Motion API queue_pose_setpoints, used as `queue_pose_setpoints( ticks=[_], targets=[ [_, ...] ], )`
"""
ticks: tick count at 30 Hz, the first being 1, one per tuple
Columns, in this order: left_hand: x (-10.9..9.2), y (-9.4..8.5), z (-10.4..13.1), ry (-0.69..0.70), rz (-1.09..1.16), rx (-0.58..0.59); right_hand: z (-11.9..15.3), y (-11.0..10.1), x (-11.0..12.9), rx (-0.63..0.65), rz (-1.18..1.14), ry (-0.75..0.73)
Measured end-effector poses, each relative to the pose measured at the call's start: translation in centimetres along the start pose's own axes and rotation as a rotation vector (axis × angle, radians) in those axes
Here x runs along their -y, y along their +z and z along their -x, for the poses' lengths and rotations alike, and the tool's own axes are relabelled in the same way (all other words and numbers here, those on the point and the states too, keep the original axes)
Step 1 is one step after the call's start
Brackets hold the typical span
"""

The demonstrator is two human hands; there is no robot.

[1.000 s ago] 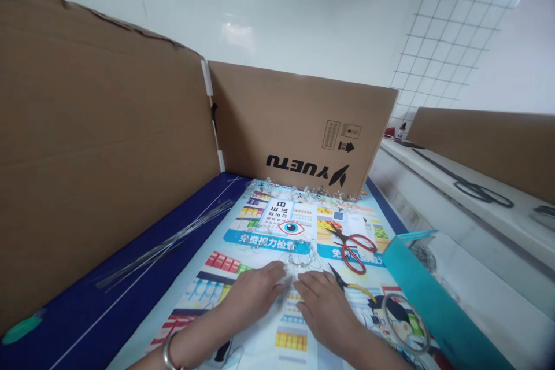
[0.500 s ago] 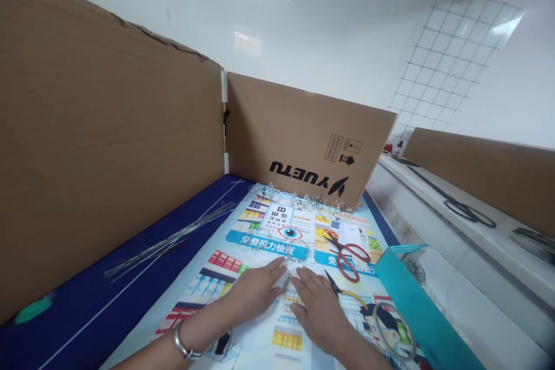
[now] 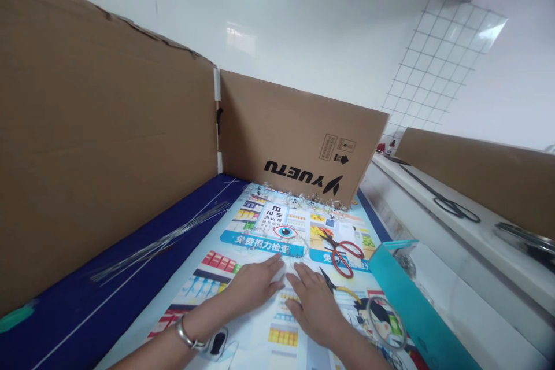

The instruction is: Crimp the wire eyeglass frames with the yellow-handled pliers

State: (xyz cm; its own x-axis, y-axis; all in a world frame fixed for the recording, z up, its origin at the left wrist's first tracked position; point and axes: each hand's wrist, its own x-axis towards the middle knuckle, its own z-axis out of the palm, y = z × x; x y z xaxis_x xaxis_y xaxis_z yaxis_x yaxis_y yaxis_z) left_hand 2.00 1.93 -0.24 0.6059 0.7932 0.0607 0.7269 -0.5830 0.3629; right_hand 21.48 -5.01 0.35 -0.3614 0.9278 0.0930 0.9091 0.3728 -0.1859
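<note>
My left hand [image 3: 255, 284] lies palm down on the printed sheet [image 3: 260, 332], its fingers stretched out, with a silver bangle on the wrist. Close to its right, my right hand [image 3: 315, 303] also rests flat with fingers extended. Neither hand visibly holds anything, and a small gap separates the fingertips. Just beyond my right hand are pliers with a yellow handle [image 3: 346, 291]. Red-handled scissors [image 3: 350, 250] lie farther up the sheet with their blades apart. A coil of wire [image 3: 368, 324] sits to the right of my right forearm.
Cardboard panels [image 3: 108, 133] stand at the left and back. Small clear or silvery scraps [image 3: 299, 202] gather along the back panel. Thin straight wires [image 3: 162, 243] lie on the blue cloth [image 3: 130, 266]. A teal box [image 3: 427, 306] stands right; large black scissors [image 3: 455, 208] rest on the ledge.
The whole view has shifted slightly, so things sit a little farther left in the picture. Both hands stay flat on the sheet in nearly the same pose.
</note>
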Motion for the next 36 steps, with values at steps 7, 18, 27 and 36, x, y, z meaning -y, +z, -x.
queue_pose_setpoints(
  ticks=[7, 18, 27, 36],
  targets=[
    [0.1, 0.2, 0.3, 0.003, 0.003, 0.005, 0.2, 0.3, 0.2, -0.086, 0.065, -0.056],
    [0.5, 0.6, 0.3, 0.023, 0.008, 0.001, -5.0, -4.0, -6.6, -0.017, 0.507, 0.065],
    [0.6, 0.7, 0.2, 0.029, -0.011, 0.002, -11.0, -3.7, -9.2, 0.186, 0.661, -0.066],
    [0.1, 0.1, 0.0, 0.016, 0.005, -0.007, -14.2, -2.9, -10.9, 0.336, 0.699, -0.051]
  ],
)
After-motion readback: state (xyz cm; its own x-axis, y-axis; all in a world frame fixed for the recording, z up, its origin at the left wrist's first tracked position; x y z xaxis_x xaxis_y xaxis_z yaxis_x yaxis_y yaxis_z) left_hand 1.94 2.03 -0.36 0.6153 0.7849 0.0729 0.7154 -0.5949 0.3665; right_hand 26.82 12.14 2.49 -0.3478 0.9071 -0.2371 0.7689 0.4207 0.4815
